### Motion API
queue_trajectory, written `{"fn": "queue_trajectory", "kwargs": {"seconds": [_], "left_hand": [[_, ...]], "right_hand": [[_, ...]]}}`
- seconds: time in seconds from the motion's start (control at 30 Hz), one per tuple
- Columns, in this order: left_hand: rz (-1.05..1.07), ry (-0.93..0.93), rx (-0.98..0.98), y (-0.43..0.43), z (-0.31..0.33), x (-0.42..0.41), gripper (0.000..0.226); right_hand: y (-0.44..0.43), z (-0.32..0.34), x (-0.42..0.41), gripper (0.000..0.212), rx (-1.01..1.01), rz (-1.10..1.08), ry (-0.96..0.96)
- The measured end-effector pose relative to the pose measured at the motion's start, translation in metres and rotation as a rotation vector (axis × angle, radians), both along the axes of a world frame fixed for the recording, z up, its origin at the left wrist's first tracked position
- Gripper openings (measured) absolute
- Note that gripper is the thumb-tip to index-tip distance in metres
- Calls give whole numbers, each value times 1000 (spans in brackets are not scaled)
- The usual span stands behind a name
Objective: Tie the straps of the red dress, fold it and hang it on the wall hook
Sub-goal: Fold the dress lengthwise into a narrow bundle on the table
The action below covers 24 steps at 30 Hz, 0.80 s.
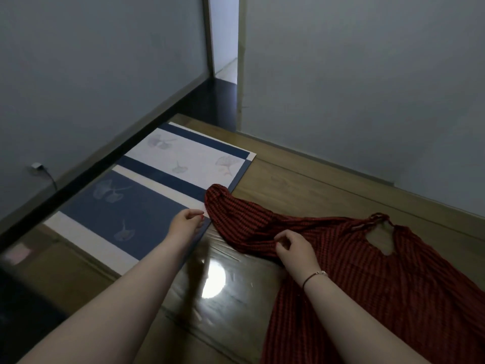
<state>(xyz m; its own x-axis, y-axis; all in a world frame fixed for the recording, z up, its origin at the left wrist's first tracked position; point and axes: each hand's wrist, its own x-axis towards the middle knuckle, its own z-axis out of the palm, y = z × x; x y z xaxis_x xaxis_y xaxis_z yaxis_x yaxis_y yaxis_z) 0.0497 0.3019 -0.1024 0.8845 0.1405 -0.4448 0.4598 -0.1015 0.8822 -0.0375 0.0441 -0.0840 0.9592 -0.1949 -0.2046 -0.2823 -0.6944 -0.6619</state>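
Observation:
The red dress [367, 271] with dark stripes lies spread on the wooden floor at the right. Its straps [378, 219] sit bunched in a loop at the top of the neck opening. One sleeve [231, 208] reaches left onto the corner of a mat. My left hand [187, 222] is at the sleeve's edge with thumb and fingertips pinched close together; whether they hold cloth is unclear. My right hand [294, 248] rests on the dress below the sleeve, fingers curled and pinching the fabric. No wall hook is in view.
A blue and white mat [147, 195] with leaf prints lies along the left wall. A small grey plug with a cord [36, 166] sits low on that wall. Grey walls meet ahead, with a narrow opening [225, 48] between them. The floor [236, 298] is glossy wood.

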Motion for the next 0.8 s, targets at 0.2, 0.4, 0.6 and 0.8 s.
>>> {"fn": "queue_trajectory", "kwargs": {"seconds": [0.2, 0.4, 0.6, 0.8], "left_hand": [[-43, 184, -14, 17, -37, 48, 24], [-49, 206, 149, 5, -48, 80, 31], [-74, 248, 319, -12, -50, 106, 50], [-113, 306, 310, -21, -47, 114, 22]], "right_hand": [[28, -38, 17, 19, -126, 42, 80], [38, -56, 33, 41, -353, 183, 154], [43, -73, 40, 46, -531, 283, 184], [45, -76, 48, 27, -465, 262, 189]]}}
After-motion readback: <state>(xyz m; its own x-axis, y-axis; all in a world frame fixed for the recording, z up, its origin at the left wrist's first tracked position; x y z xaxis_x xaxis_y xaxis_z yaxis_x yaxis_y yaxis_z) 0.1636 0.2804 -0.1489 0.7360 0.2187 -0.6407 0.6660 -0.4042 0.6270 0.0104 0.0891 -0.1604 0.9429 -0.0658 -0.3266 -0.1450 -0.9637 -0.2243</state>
